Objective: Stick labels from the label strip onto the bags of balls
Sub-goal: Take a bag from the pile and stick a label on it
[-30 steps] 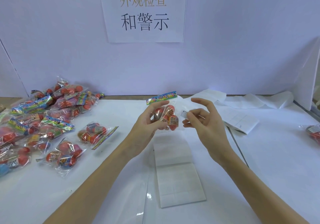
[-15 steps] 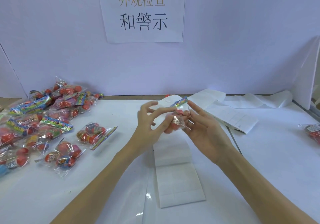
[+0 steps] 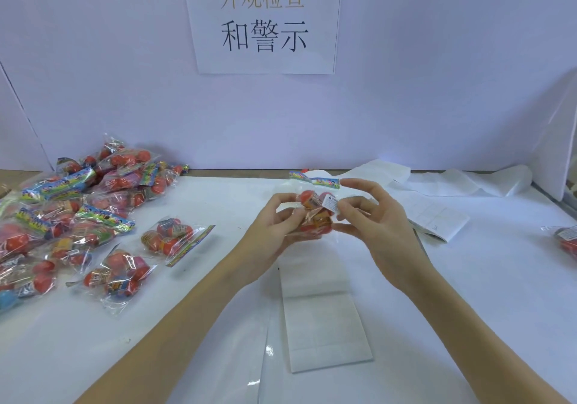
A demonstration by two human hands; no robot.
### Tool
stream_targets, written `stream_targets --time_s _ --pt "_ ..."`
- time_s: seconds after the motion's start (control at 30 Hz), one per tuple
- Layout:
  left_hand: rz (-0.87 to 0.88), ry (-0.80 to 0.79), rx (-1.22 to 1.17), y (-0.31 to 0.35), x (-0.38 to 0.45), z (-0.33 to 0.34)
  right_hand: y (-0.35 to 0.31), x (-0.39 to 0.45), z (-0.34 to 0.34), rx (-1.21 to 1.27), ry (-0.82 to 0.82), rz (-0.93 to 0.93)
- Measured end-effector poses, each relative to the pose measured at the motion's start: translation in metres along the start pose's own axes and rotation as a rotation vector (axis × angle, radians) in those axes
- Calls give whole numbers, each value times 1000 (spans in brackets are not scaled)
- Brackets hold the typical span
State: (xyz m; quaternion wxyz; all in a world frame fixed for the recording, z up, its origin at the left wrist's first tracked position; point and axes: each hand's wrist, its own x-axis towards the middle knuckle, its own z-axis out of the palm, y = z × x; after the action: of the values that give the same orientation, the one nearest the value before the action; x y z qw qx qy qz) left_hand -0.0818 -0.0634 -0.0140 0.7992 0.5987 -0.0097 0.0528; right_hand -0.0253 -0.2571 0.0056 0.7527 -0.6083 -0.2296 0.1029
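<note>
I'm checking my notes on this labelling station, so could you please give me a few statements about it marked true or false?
1. Both hands hold one bag of balls above the table. True.
2. A white label is on that bag, under the right hand's thumb. True.
3. The pile of bags lies on the right side. False: it lies on the left.
4. The left hand rests flat on the label strip. False: it grips the bag.
</note>
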Motion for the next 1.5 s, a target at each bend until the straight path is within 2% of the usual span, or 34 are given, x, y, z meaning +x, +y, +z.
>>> stream_targets --time_s 0.07,0.17,0.4,0.53,0.63,0.7,0.8,0.87,1.0,1.1,1.27,1.4,1.5 --pt "-1 24 -20 0 2 -3 4 1 -1 -218 15 -49" --pt "-7 22 -51 0 3 -3 11 2 2 -387 -37 -93" --pt "-25 10 -54 0 3 -1 19 3 1 -454 -48 -115" --pt "12 43 150 -5 1 -1 20 1 3 -475 -54 -118" --pt "28 85 205 -7 1 -2 19 0 4 -492 -61 -104" --pt "37 111 208 -7 1 -2 19 0 1 -590 -36 -97" --pt "59 136 158 -4 2 -3 20 1 -6 -819 97 -110" --pt "81 128 96 -2 3 -4 17 2 -6 -743 149 -62" --pt "96 55 38 -2 1 0 12 2 8 -362 23 155" --pt "95 14 41 -2 -2 5 17 -2 12 -283 -10 145" --pt "57 11 -100 1 -1 5 17 -2 10 -64 -35 139" --pt "69 62 27 -2 0 2 14 -3 14 -37 -63 243" --pt "45 15 218 -2 0 -3 13 -5 14 -123 -93 304"
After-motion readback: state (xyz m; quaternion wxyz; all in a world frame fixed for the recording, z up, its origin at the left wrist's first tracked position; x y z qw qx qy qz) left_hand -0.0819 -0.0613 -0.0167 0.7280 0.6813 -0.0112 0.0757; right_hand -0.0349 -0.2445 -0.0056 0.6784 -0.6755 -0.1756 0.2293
